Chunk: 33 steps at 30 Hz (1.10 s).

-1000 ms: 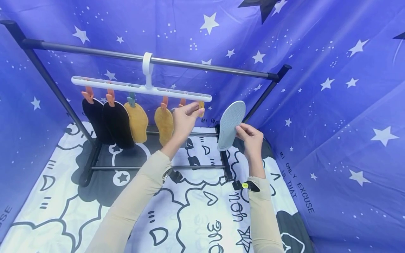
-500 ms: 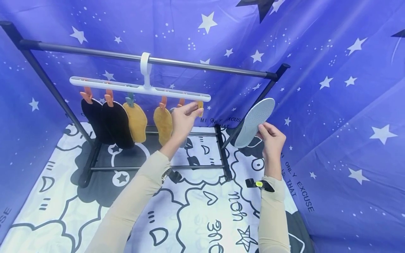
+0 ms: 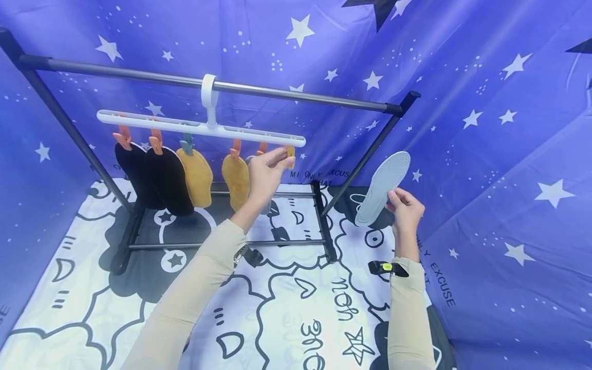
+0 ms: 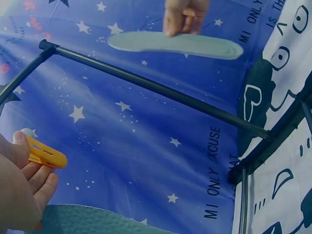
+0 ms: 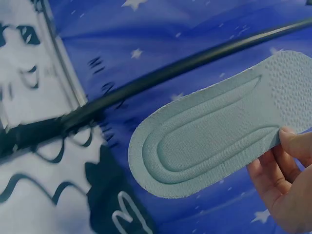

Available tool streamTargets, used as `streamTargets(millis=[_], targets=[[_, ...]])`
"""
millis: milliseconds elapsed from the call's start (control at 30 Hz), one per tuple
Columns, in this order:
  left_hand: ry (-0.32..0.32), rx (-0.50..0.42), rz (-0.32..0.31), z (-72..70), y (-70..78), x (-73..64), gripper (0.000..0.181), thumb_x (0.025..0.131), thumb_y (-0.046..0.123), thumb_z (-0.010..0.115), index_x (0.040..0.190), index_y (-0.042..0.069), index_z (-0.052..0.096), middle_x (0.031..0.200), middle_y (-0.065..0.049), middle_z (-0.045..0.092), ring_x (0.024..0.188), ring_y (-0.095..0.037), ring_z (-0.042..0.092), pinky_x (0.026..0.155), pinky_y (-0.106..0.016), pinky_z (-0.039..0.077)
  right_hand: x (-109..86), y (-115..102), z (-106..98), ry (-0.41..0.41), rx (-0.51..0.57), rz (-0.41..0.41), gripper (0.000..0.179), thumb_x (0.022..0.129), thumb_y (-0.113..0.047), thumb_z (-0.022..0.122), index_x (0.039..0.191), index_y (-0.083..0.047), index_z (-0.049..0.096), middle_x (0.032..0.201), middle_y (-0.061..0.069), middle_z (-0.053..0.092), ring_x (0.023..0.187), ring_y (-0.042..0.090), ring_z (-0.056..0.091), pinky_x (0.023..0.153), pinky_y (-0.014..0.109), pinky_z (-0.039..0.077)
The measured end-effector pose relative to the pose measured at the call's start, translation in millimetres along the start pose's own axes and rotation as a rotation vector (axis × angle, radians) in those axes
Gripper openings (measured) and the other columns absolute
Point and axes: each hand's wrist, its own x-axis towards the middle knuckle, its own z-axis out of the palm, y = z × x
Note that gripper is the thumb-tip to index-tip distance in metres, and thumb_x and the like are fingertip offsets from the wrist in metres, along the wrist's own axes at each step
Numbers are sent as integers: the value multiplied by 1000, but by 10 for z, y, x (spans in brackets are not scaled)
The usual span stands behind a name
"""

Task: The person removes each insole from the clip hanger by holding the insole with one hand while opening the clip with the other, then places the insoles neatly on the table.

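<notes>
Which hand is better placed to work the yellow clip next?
Probably the left hand: it pinches the yellow clip below the white hanger, while the right hand holds the grey insole apart.

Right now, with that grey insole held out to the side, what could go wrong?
The grey insole might slip and fall, since the right hand holds it only near one edge. Also, the white hanger hangs from the rail by a single hook, so a tug on the yellow clip pinched in the left hand could perhaps tilt or swing it.
</notes>
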Motion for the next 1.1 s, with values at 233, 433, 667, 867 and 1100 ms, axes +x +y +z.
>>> streamTargets(millis=[233,433,667,867,1100], targets=[[4,-17,12,-2,-6,-3,34,89,9,78,121,-2,72,118,-20,73,107,-30,74,90,-27,61,111,353,-60,-69,-210,90,12,91,0,73,92,-11,78,72,-15,71,68,0,66,60,18,59],[4,-14,3,-7,-11,-3,35,89,9,78,121,-2,71,118,-20,73,108,-31,74,91,-27,60,159,585,-31,-163,-391,203,29,95,-6,71,121,6,69,75,-20,66,73,-2,62,63,18,59],[-5,-23,-2,0,-9,-4,34,89,8,78,121,-2,72,118,-20,73,108,-31,74,92,-28,60,212,841,25,-261,-542,284,32,96,-8,69,123,9,67,78,-12,65,74,6,65,72,29,63],[-9,-32,-8,-2,-10,-3,34,88,7,78,121,-2,72,118,-21,73,109,-31,74,93,-28,60,172,983,90,-312,-631,309,32,97,-6,67,123,12,66,85,-2,69,73,10,64,94,50,60],[-8,-17,-2,-7,-22,6,35,89,8,78,122,-1,71,119,-19,73,110,-29,74,93,-27,60,129,1072,123,-338,-602,352,18,90,-2,71,105,9,73,88,10,72,72,15,66,81,44,64]])
